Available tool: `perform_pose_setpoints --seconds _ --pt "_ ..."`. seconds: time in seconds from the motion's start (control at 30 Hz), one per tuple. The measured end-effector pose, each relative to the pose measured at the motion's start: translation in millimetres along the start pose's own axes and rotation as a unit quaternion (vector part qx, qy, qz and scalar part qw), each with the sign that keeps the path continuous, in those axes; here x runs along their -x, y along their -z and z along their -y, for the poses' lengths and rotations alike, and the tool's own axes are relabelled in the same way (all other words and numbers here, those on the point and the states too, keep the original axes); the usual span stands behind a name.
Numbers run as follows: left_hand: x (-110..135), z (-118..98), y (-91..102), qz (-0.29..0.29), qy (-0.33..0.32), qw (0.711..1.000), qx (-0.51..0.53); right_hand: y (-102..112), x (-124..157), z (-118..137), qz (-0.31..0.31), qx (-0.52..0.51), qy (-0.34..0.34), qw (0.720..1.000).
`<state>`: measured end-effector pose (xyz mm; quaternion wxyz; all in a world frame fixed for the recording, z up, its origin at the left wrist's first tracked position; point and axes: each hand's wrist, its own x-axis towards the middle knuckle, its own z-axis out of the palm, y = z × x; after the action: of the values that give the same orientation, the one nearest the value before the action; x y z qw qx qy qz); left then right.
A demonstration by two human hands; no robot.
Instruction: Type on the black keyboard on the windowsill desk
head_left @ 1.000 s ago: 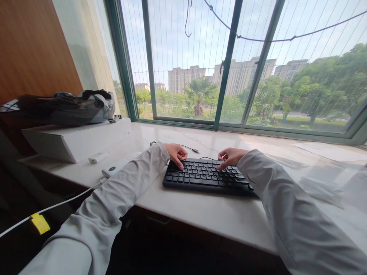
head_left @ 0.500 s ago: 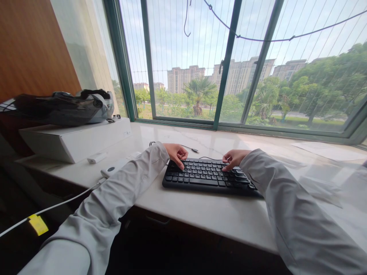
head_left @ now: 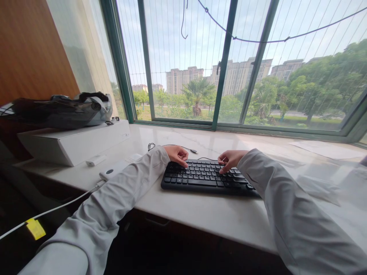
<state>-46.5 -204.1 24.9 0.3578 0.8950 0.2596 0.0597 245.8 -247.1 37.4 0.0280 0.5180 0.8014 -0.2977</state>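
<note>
Keyboard [head_left: 205, 179] lies under left hand [head_left: 178, 154] and right hand [head_left: 230, 158], both curled, holding nothing; a dragging sleeve [head_left: 123, 194] could shove it off the bench [head_left: 200, 215].

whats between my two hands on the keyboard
In the head view, only bare keys of the black keyboard lie between the left hand and the right hand. A thin cable runs just behind them.

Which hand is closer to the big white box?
Left. The left hand rests on the keyboard at its left end, toward the white box; the right hand touches keys farther right.
</note>
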Motion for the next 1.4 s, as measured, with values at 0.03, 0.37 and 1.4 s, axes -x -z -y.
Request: perform_pose_setpoints --seconds 0.03,0.37,1.4 --pt "0 0 0.2 -0.002 -0.001 1.0 -0.004 1 0 -2 -0.005 -0.001 -0.003 1.0" --pt "-1 5 0.9 -0.012 -0.005 1.0 -0.002 1 0 1 -0.051 0.025 -0.01 0.998" --pt "-3 10 0.9 -0.004 -0.003 1.0 0.007 6 6 -9 0.043 0.042 -0.018 0.998"
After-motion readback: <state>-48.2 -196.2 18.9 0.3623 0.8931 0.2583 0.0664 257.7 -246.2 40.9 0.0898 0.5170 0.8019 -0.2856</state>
